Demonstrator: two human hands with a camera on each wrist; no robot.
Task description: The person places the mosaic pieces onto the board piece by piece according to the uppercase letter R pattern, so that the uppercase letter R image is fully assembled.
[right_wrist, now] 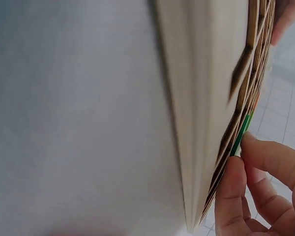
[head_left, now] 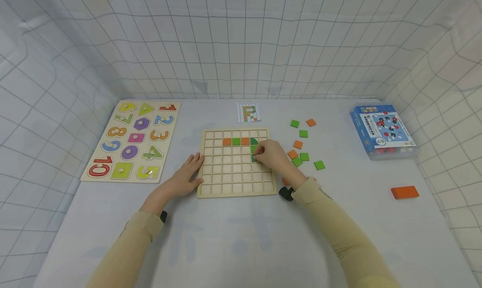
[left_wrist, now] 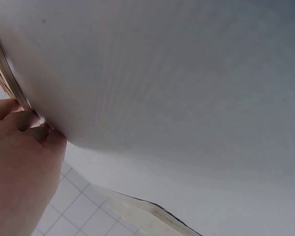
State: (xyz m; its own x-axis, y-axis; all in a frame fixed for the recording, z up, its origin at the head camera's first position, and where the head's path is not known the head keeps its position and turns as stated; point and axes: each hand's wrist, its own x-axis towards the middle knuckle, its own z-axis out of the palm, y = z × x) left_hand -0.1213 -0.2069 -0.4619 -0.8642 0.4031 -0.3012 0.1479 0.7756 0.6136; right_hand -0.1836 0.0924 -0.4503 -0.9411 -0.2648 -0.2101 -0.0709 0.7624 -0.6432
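A square wooden grid board point(head_left: 231, 169) holds an orange tile point(head_left: 227, 142), a green tile point(head_left: 236, 142), another orange tile point(head_left: 245, 141) and a rounded dark green piece point(head_left: 254, 141) in one row, with a green tile below the rounded one. My right hand point(head_left: 273, 154) is over the board's right part, thumb and fingertips pinching a dark green piece point(head_left: 253, 158) at a cell. In the right wrist view, my right hand point(right_wrist: 268, 182) holds this green piece point(right_wrist: 240, 134) by its edge. My left hand point(head_left: 184, 177) touches the board's left edge, fingers spread; the left wrist view shows my left hand point(left_wrist: 22, 172) beside the board point(left_wrist: 7, 71).
Loose green tiles point(head_left: 303, 133) and orange tiles point(head_left: 298, 144) lie right of the board. A pattern card point(head_left: 248, 113) is behind it. The number puzzle point(head_left: 129, 143) stands left; a blue box point(head_left: 385, 131) and an orange block point(head_left: 405, 192) are at the right.
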